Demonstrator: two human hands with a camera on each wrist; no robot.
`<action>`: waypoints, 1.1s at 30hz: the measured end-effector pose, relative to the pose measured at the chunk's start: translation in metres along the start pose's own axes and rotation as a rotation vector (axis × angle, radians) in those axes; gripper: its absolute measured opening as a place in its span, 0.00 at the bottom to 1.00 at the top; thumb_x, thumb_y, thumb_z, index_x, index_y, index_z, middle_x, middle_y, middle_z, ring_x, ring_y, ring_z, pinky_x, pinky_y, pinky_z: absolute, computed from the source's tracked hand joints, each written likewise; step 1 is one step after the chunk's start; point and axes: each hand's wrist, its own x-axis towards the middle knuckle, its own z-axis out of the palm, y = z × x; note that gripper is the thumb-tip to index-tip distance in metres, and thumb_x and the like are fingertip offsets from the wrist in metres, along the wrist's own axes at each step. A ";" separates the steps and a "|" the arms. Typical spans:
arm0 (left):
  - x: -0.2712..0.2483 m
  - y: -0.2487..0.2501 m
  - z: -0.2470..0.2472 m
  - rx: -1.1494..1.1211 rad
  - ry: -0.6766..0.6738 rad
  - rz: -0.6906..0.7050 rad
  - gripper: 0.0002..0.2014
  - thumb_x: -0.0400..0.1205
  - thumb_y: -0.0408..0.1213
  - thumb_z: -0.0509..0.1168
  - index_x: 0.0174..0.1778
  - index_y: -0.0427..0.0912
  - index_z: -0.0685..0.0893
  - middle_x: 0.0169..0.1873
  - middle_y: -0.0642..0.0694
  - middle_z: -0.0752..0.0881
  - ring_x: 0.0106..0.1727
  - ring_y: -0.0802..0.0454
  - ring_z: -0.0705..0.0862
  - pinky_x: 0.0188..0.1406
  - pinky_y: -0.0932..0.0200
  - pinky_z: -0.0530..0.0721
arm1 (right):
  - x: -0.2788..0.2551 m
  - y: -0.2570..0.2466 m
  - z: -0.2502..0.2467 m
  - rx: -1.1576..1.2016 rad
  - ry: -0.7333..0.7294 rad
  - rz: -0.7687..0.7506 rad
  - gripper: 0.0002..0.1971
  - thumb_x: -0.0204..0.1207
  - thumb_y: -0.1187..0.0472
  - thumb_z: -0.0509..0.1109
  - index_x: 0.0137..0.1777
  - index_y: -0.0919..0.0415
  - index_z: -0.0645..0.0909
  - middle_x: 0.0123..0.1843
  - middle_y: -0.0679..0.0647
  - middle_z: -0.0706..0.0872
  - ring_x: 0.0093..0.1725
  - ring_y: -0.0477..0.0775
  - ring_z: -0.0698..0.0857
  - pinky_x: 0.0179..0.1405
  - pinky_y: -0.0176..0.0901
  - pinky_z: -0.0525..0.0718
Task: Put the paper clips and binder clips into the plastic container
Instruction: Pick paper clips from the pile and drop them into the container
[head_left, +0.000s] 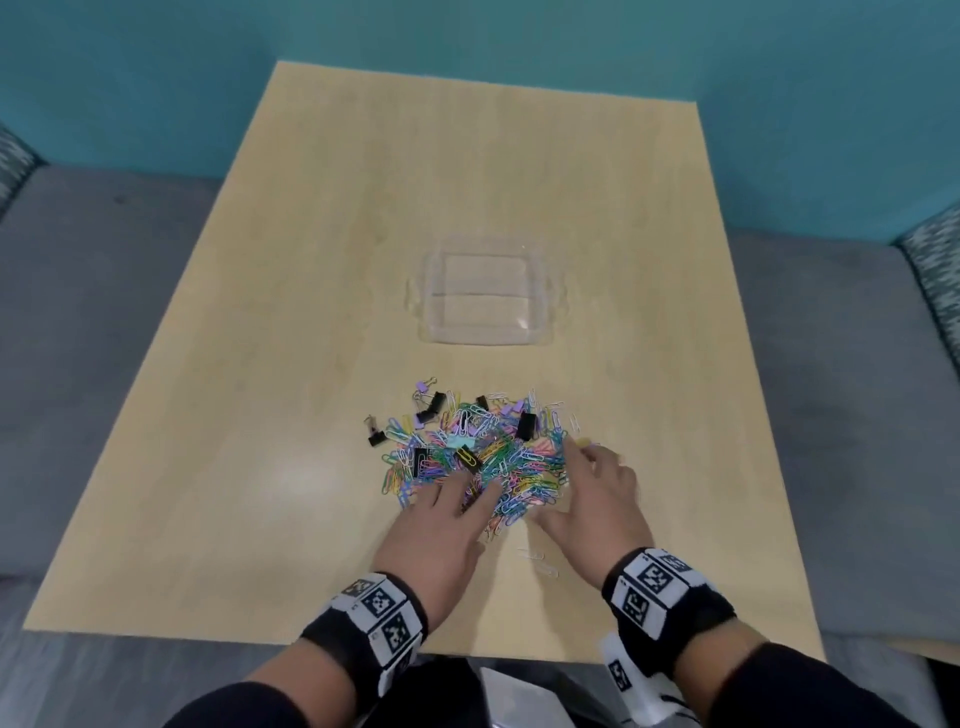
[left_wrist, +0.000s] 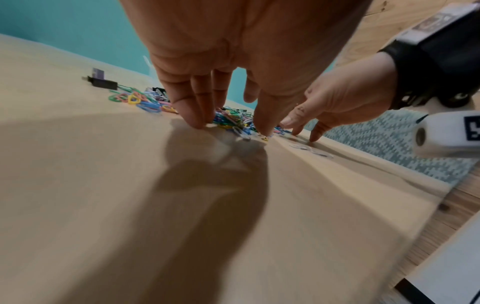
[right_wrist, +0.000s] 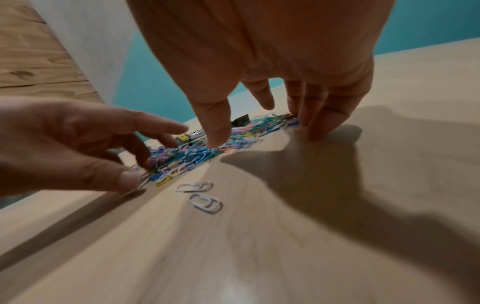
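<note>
Both our hands sat low in the frame: left hand (head_left: 436, 525) and right hand (head_left: 597, 499), fingers spread and grasping nothing, flanked the heap of paper clips and binder clips (head_left: 478, 452). We judged gathering had begun; next, scoop a handful into the clear plastic container (head_left: 485, 291) above, mid-worktop (head_left: 260, 467).

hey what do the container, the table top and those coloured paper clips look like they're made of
Container: clear, glossy plastic; the table shows through it and its rim glints.
Table top: pale wood-look surface, probably laminate; faint grain, smooth sheen.
Paper clips: thin bent wire with a coloured coating, likely coated metal; too small to confirm.
</note>
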 end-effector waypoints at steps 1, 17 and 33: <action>0.006 0.002 0.000 0.012 0.010 -0.013 0.34 0.77 0.45 0.65 0.78 0.52 0.57 0.73 0.40 0.69 0.65 0.37 0.72 0.57 0.41 0.81 | 0.004 -0.005 0.002 -0.047 -0.008 -0.035 0.43 0.69 0.39 0.72 0.80 0.47 0.56 0.77 0.54 0.62 0.71 0.60 0.61 0.65 0.53 0.73; 0.025 -0.005 -0.004 -0.015 0.104 -0.017 0.19 0.64 0.24 0.69 0.49 0.44 0.81 0.44 0.47 0.76 0.39 0.46 0.76 0.32 0.55 0.79 | 0.026 -0.007 0.003 -0.287 -0.113 -0.483 0.18 0.66 0.75 0.67 0.52 0.58 0.71 0.51 0.56 0.72 0.44 0.60 0.73 0.33 0.52 0.75; 0.045 -0.029 -0.068 -0.623 -0.065 -0.167 0.03 0.77 0.40 0.68 0.38 0.51 0.85 0.38 0.57 0.82 0.39 0.60 0.81 0.44 0.58 0.81 | 0.051 -0.014 -0.039 0.179 -0.397 -0.174 0.06 0.73 0.54 0.69 0.41 0.53 0.75 0.37 0.53 0.83 0.32 0.49 0.77 0.30 0.44 0.73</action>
